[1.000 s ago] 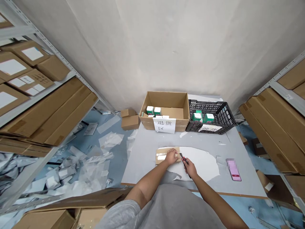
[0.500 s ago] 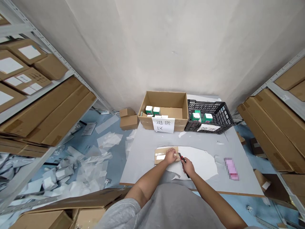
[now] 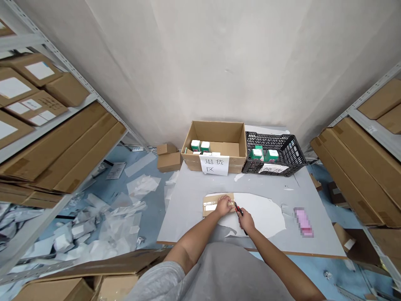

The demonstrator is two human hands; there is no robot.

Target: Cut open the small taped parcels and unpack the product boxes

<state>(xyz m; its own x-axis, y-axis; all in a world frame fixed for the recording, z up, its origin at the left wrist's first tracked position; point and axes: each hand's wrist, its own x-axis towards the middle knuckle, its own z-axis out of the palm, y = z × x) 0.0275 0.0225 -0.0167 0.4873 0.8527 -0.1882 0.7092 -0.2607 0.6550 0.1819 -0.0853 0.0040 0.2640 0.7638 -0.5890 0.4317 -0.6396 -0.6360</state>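
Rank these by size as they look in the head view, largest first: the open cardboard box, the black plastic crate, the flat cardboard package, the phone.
1. Open cardboard box and black plastic crate: too alike to rank.
2. Flat cardboard package.
3. Phone.

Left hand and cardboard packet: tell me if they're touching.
Touching. The head view shows the left hand lying on top of the cardboard packet, with no gap between them.

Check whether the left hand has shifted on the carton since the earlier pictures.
No: the left hand stays at the same spot on the carton, near its right end; only the whole view has shifted slightly.
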